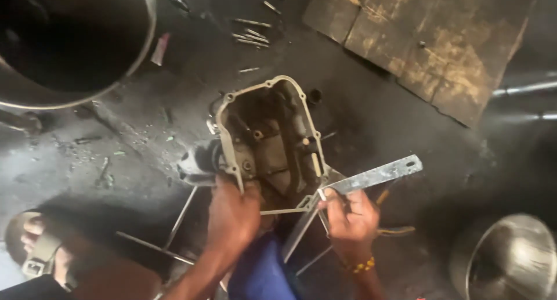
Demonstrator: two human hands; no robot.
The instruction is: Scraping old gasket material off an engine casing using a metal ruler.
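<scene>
**Grey cast metal, opened and braced at the knees**

Grey and greasy, the open cast-metal engine casing with its pale gasket rim (268, 138) stands on the dark, oil-stained floor (145, 132), its hollow side turned up toward the camera so the inner bosses and passages lie exposed. It sits just ahead of the person's blue-clad knee (261, 274), near enough for both arms to reach it without stretching.

The left hand (233, 212) is closed around the casing's near-left edge, fingers curled over the rim; this grip appears to steady the part against the push from the other side. The right hand (350, 216) is wrapped narrowly around a flat, speckled grey metal bar with a hole at its far end (377, 173), whose near end meets the casing's lower right corner. An orange-handled tool (394, 230) lies under or in that same hand; I cannot tell which. A beaded bracelet (362, 266) circles the wrist.

Thin metal rods (180, 219) run beneath the casing. Loose bolts (252, 36) lie set apart farther up the floor, near a large round steel basin (75, 44). A worn wooden board (429, 44) and a smaller shiny bowl (513, 259) sit to the right; a sandalled foot (38, 248) rests at lower left.
</scene>
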